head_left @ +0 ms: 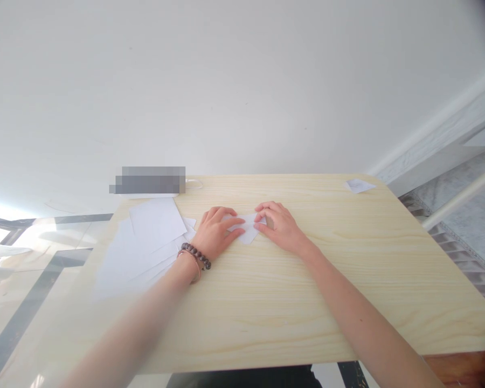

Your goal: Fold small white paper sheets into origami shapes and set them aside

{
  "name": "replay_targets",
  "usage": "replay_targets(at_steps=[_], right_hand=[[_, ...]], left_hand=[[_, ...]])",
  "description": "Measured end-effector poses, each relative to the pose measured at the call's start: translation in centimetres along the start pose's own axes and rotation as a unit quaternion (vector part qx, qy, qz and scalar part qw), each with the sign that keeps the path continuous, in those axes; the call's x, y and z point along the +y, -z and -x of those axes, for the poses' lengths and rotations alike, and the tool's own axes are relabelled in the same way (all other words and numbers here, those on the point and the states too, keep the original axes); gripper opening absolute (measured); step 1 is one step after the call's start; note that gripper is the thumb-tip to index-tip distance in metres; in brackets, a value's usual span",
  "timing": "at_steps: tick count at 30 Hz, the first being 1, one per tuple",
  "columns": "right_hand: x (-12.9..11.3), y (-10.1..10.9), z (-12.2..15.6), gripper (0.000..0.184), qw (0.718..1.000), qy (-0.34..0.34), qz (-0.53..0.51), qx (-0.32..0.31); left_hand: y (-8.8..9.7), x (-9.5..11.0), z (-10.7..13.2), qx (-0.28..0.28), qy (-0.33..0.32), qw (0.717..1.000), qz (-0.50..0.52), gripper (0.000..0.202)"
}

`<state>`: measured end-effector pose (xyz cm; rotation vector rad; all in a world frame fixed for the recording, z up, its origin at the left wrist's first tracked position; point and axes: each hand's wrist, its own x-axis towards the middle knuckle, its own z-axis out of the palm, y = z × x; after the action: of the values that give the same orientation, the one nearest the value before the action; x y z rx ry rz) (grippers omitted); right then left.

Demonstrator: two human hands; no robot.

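The table (267,307) bears loose sheets (157,221) at nine o'clock. Left hand (214,231) and right hand (281,226) flank the paper (248,235) near centre: left fingers rest on its nine-o'clock side, whether pinching I cannot tell; the right pinches its three-o'clock end. Creasing probably goes best with one side pinned flat, edges aligned, pressure even.

Left wrist (185,269) — dark bead bracelet (194,250), thin coppery bangle (199,274).
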<state>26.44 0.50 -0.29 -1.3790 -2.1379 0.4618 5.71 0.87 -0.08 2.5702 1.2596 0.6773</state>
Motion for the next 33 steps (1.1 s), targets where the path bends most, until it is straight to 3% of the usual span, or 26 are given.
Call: replay_targets(at_steps=[9,17,20,25,33], right_hand=[[-0.8,0.1,0.3,0.01,0.998,0.014,-0.065,-0.004],[-1.4,0.1,0.1,0.009,0.989,-0.019,-0.149,0.011],[-1.5,0.0,0.2,0.012,0.986,-0.048,-0.161,-0.002],[-2.2,-0.5,0.3,0.013,0.978,-0.053,-0.19,0.066],[-2.8,-0.8,0.4,0.011,0.978,-0.021,-0.17,0.118]], left_hand=[[0.2,0.0,-0.3,-0.004,0.062,0.988,0.144,0.012],[1.1,0.2,-0.2,-0.031,0.16,0.966,0.201,0.028],[1.1,0.4,-0.1,-0.012,0.164,0.956,0.244,0.03],[1.0,0.7,-0.2,0.049,0.202,0.917,0.341,0.052],[1.2,1.0,-0.3,0.023,0.242,0.903,0.354,0.037]])
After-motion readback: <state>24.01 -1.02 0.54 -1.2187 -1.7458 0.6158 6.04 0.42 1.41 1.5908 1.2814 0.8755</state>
